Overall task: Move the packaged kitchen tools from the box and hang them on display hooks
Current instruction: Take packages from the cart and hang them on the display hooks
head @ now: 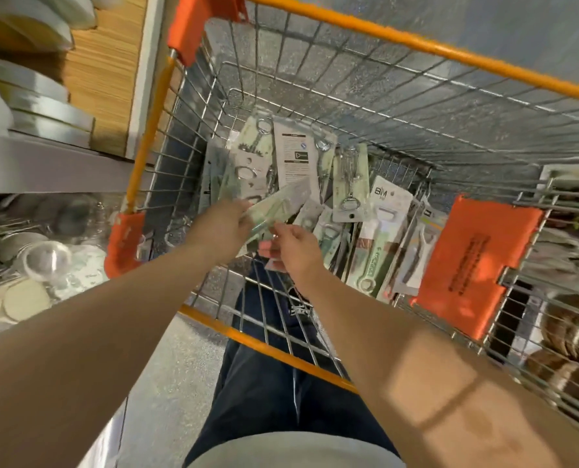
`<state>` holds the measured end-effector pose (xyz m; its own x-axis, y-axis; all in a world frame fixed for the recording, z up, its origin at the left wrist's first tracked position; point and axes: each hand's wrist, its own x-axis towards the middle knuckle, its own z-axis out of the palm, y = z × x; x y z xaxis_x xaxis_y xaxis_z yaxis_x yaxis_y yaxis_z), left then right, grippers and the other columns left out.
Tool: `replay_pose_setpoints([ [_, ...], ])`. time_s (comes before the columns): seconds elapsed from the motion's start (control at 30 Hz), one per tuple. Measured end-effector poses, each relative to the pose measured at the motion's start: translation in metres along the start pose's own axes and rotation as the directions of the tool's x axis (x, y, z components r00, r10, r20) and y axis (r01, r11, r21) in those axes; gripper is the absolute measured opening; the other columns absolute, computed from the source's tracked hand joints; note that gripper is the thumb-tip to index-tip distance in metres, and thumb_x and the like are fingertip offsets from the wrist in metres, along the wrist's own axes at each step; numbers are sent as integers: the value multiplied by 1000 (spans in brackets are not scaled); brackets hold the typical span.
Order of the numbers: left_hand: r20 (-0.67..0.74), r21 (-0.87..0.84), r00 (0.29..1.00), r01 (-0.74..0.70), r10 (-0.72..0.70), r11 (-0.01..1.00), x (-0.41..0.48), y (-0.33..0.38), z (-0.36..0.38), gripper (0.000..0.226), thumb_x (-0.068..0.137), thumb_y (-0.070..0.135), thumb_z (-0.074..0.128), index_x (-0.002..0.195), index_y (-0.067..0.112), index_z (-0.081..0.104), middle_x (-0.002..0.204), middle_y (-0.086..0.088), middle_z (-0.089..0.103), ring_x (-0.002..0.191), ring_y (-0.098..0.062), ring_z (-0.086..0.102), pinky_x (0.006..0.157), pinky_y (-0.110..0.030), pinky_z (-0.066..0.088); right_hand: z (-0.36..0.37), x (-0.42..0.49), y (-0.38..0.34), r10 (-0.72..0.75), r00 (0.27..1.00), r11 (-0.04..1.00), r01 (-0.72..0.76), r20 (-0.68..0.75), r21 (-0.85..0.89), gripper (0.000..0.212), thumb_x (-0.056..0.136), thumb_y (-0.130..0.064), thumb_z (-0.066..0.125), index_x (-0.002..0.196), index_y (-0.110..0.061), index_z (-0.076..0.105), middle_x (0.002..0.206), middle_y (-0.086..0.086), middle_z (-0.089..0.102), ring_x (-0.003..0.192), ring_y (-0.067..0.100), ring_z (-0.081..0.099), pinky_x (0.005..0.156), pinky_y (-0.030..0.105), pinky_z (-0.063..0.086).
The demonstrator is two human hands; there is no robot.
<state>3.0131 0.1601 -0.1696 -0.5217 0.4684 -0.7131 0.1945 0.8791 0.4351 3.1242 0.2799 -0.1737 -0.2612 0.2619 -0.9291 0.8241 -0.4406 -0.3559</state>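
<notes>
Currently both bare arms reach down into a silver wire shopping cart with an orange rim (416, 45), seen from above. Left hand (220, 228) is inside the cart, toward its left wall. Its grip is closed round one end of a flat green-and-clear packaged kitchen tool (278, 206). That packet is held above the heap on the cart's floor, tilted, with its far end pointing at the cart's far wall.

Right hand (295, 248) is just beside the left, nearer the cart's near wall. Fingers are curled and the thumb tip sits at the packet's lower end. Motion blur there: cannot tell whether this grip has the packet, something pale under the fingers, or nothing.

Heap of packaged kitchen tools (315, 170) lies spread over the cart's floor, overlapping. Most are pale green cards with metal bottle openers. One white card lies printed side up.

Toward the cart's near right corner, a white pack marked "BM" with a green-handled opener (381, 238) leans on the near wall, other packs beside it. Orange plastic flap (473, 261) sits on the cart's near right wall.

Left of the cart is shelving: stacked white plates (28, 25) above, clear glass bowls (46, 260) below, blurred. Dark trousers (264, 393) show through the cart's near mesh.
</notes>
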Motion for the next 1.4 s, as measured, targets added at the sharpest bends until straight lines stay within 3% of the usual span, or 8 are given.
replay_pose_setpoints([
  [0.13,-10,-183,992,124,-128,975,-1,7,-4,36,108,25,47,142,14,51,112,-16,67,96,-34,65,82,-41,56,-27,5,6,-173,919,947,57,-354,-315,20,108,-32,49,106,-14,57,82,0,65,70,18,63,58,29,47],
  [0.27,-6,-405,989,135,-150,904,6,28,3,36,107,18,50,143,15,45,113,-8,65,84,-20,64,65,-35,54,-64,25,0,-165,801,975,43,-575,-220,20,106,-35,49,104,-15,48,85,1,59,76,22,60,69,34,50],
  [0.4,26,-486,982,178,-189,855,21,44,18,36,106,19,49,142,15,47,119,-5,65,100,-24,62,82,-35,51,-87,56,-4,28,857,966,-155,-514,-206,48,104,-48,47,115,-4,64,102,11,69,93,31,66,75,31,47],
  [0.53,49,-495,968,239,-248,835,26,48,25,35,105,28,45,137,18,54,119,-5,67,107,-26,63,95,-40,52,-95,63,-3,90,904,960,-190,-417,-204,41,103,-35,49,128,-8,65,124,10,67,116,30,65,84,30,49],
  [0.7,-76,-429,943,263,-324,864,24,46,23,38,107,27,36,134,11,58,118,-15,64,104,-32,58,91,-40,47,-81,45,33,7,925,881,-185,-380,-435,31,105,-38,53,111,-8,58,90,4,65,75,18,64,62,31,54],
  [0.87,-111,-384,951,227,-289,895,18,30,26,41,105,31,39,141,15,53,107,-7,65,99,-31,61,88,-41,52,-56,38,50,-44,899,861,-187,-436,-473,40,96,-41,64,121,-13,53,108,7,64,99,28,66,84,43,57],
  [1.0,-126,-286,958,215,-259,934,16,24,29,32,108,24,40,132,5,50,100,-10,59,92,-31,60,83,-45,53,-40,35,48,-275,861,765,-73,-428,-640,29,102,-49,53,106,-20,58,104,1,63,87,21,65,70,37,57],
  [1.4,-79,-183,970,211,-228,960,19,14,26,24,110,25,41,124,6,48,102,-16,62,92,-37,61,83,-48,54,-18,45,35,-65,963,854,-82,-262,-513,39,97,-53,64,108,-16,62,93,2,68,87,23,70,83,45,61],
])
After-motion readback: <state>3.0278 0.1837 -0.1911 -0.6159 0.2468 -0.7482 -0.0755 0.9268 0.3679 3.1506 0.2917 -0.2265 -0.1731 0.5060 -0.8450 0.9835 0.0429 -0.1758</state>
